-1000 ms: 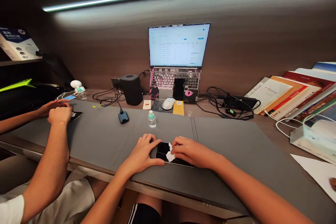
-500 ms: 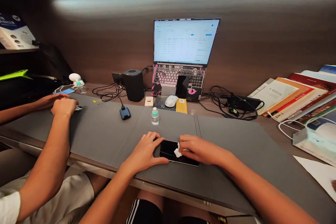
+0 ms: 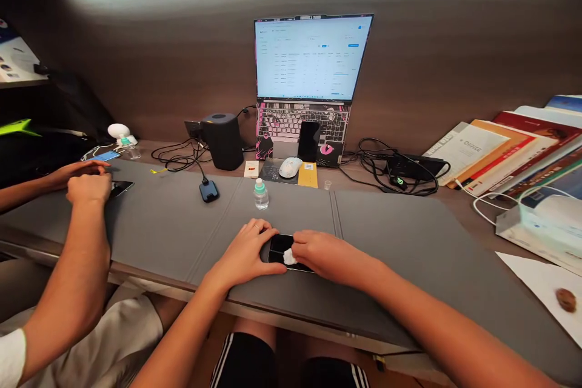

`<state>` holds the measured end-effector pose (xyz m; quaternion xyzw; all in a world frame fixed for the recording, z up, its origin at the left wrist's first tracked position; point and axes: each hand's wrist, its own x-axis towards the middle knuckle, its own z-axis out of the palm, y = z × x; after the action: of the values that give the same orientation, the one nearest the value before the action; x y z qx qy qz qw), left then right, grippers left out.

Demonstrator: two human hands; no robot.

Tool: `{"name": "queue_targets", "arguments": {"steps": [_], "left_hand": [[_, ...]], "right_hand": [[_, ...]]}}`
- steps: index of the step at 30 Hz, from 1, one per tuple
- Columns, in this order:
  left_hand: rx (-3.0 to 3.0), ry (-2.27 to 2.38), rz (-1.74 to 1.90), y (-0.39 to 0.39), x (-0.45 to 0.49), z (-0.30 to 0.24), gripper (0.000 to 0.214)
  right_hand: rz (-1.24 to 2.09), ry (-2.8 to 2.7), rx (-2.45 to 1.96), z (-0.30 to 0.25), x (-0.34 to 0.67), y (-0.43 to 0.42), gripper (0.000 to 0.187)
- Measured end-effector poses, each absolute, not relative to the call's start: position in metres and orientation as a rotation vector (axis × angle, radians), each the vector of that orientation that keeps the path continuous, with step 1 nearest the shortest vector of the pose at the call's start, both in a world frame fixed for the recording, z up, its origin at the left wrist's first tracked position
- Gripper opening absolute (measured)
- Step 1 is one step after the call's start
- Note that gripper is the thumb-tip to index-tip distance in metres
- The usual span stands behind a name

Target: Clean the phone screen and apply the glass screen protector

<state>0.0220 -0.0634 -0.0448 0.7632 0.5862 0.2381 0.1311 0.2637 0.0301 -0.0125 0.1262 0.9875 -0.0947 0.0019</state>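
Observation:
A smartphone [image 3: 276, 244] with a dark screen lies flat on the grey desk mat, near its front edge. My left hand [image 3: 243, 254] steadies its left end, thumb along the near edge and fingers at the far edge. Pinched in the fingers of my right hand [image 3: 327, 254] is a crumpled white tissue [image 3: 289, 257], pressed to the screen. The right part of the phone is hidden under that hand. Just beyond the phone stands a small clear bottle [image 3: 261, 196] with a mint-green collar.
Behind are an open laptop [image 3: 313, 60], a white mouse [image 3: 290, 167], a black speaker [image 3: 222, 140] and a small dark device [image 3: 209, 190] on a cable. Books [image 3: 495, 145] and a clear box [image 3: 522, 227] stand right. At left, a co-worker's hands [image 3: 88, 185] are over another dark phone [image 3: 122, 187].
My right hand has slid the tissue leftward over the screen, closer to my left hand. The co-worker's hand has shifted left, showing more of the other phone. The camera view has shifted slightly.

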Motion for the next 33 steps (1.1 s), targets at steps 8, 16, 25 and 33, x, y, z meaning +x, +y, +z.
{"name": "queue_targets", "arguments": {"steps": [8,16,25,33], "left_hand": [[2.225,1.716,0.695,-0.067,0.022,-0.044,0.059],[2.226,1.732,0.698,-0.069,0.022,-0.044,0.06],[2.188,1.749,0.677,-0.068,0.022,-0.044,0.06],[2.206,1.734,0.682,-0.069,0.021,-0.042,0.059]], "right_hand": [[-0.374,3.18,0.248,-0.015,0.25,0.029,0.039],[-0.391,3.138,0.291,-0.007,0.26,0.027,0.039],[-0.295,3.188,0.356,-0.025,0.238,0.035,0.04],[-0.227,3.213,0.255,-0.032,0.229,0.026,0.04]]}}
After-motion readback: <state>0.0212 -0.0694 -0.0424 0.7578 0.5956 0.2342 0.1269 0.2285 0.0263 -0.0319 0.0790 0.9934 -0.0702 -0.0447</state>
